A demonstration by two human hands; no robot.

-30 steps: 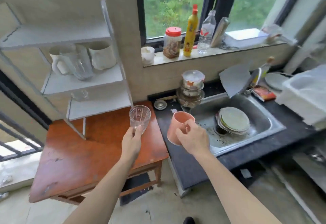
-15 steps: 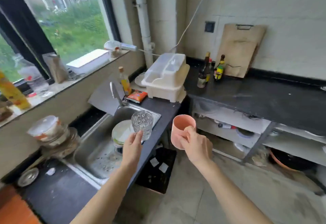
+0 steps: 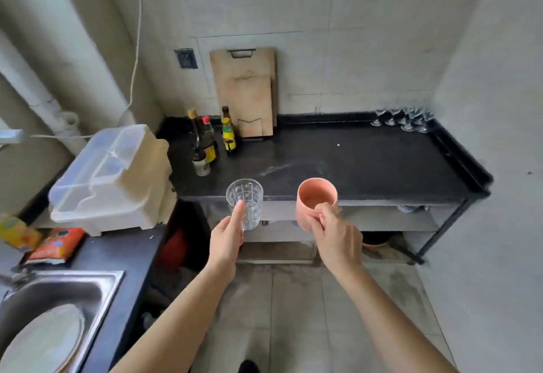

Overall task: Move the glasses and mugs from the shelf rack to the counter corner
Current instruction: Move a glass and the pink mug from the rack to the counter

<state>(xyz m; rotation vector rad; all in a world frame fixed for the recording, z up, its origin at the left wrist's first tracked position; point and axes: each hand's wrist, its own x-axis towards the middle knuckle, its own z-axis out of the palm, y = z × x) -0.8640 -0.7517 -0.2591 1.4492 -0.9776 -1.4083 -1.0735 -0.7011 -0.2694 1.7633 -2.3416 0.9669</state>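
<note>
My left hand grips a clear ribbed glass, upright, just in front of the black counter. A pink mug is held upright by its handle in my right hand, level with the counter's front edge. Both are carried above the floor, apart from each other. In the far right corner of the counter stands a cluster of several clear glasses. The shelf rack is out of view.
Sauce bottles and a leaning wooden cutting board stand at the counter's back left. A white plastic dish box sits left of them. A steel sink with a plate is at lower left. Shelves lie beneath the counter.
My view has swung right from the rack and sink to face the black counter. Both hands still carry the glass and the mug, now close to the counter's front edge.
</note>
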